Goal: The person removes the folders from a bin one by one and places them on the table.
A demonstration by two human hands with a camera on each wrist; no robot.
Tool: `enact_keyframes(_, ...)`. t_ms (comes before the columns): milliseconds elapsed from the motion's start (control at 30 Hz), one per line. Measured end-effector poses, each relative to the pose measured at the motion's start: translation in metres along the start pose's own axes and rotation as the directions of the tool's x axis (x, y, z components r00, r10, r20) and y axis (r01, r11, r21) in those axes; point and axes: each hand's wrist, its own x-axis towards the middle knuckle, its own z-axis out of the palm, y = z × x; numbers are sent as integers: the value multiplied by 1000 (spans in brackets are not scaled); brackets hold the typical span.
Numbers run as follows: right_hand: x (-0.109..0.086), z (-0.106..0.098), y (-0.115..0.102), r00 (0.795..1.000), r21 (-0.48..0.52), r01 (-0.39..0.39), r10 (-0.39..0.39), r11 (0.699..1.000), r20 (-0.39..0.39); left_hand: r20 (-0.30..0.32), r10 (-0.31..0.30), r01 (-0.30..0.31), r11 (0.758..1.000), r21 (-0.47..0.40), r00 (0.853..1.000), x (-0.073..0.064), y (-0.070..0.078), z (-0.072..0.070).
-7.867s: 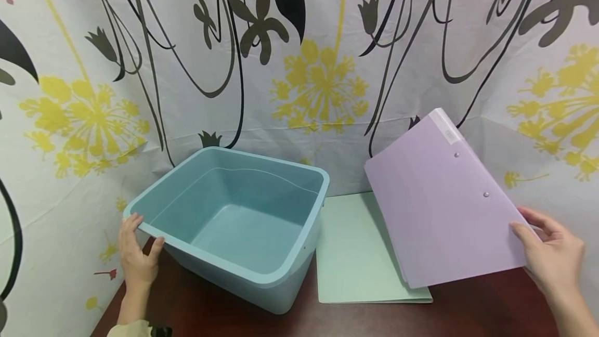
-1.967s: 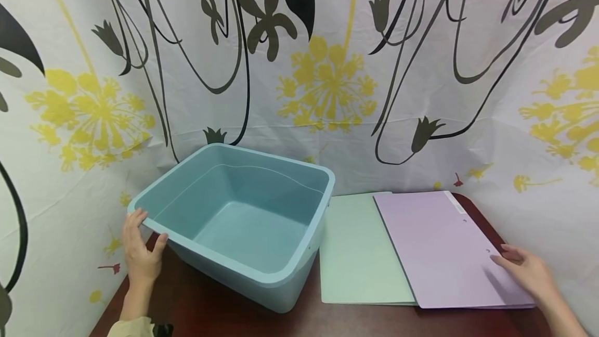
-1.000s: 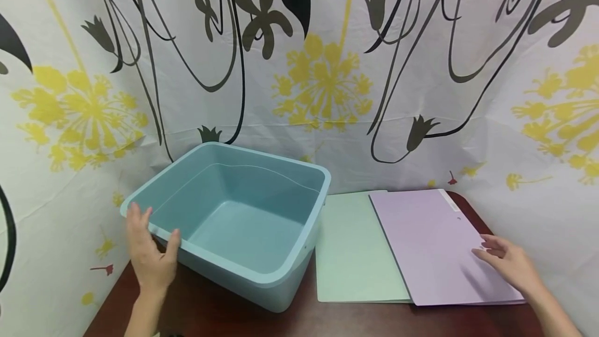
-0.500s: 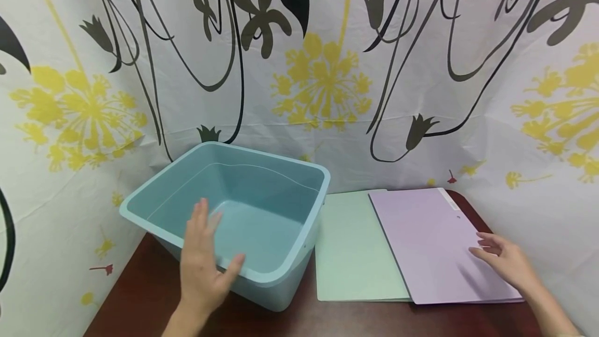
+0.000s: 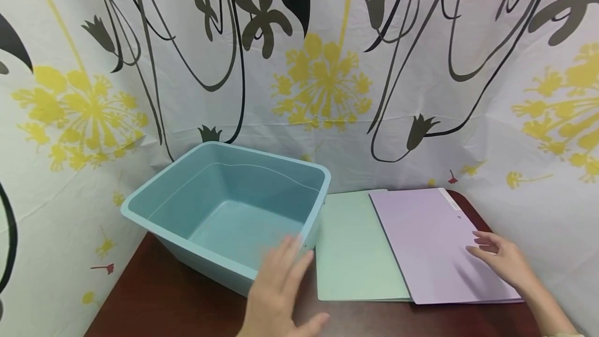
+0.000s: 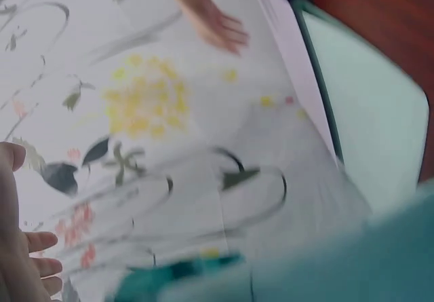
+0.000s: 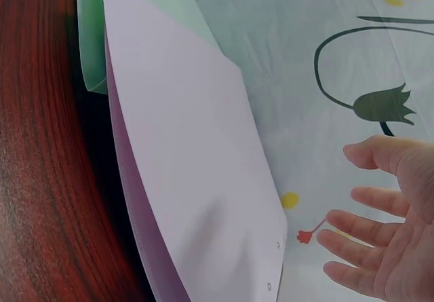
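Note:
My left hand (image 5: 276,295) is in front of the blue-green plastic tub (image 5: 201,254), fingers extended and slightly blurred, overlapping the tub's near right corner in the head view. Nothing is in its grasp; its spread fingers (image 6: 42,265) show at the left wrist view's edge. Over the right edge of a lilac folder (image 5: 430,243) hovers my right hand (image 5: 505,259), casting a shadow on the cover. The right wrist view shows its fingers loose and holding nothing. The lilac folder lies flat, partly covering a pale green folder (image 5: 355,254).
The tub stands tilted in angle on a dark red-brown wooden table (image 5: 154,290), its inside bare. Behind and at both sides hangs a white curtain (image 5: 327,160) printed with flowers. The folders lie right of the tub, close to the curtain.
The lilac folder, earlier held up by my right hand, now lies on the green one, released. My left hand has left the tub's left rim and swept right across its front.

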Motion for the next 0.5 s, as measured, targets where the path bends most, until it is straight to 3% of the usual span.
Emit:
enact_keyframes(200, 0, 3, -5, 1000, 8, -14, 14, 1000, 23, -75, 165, -153, 978, 144, 983, -2, 27, 23)
enact_keyframes(233, 0, 4, -5, 1000, 5, -18, 18, 1000, 26, -31, 153, -147, 980, 133, 988, -4, 32, 25)
enact_keyframes(333, 1, 4, -6, 999, -11, -21, 21, 1000, 32, 15, 141, -141, 980, 142, 990, -9, 41, 41)
enact_keyframes(500, 2, 7, -8, 999, -29, -12, 13, 1000, 42, 146, 35, -47, 996, 81, 989, -11, 53, 66)
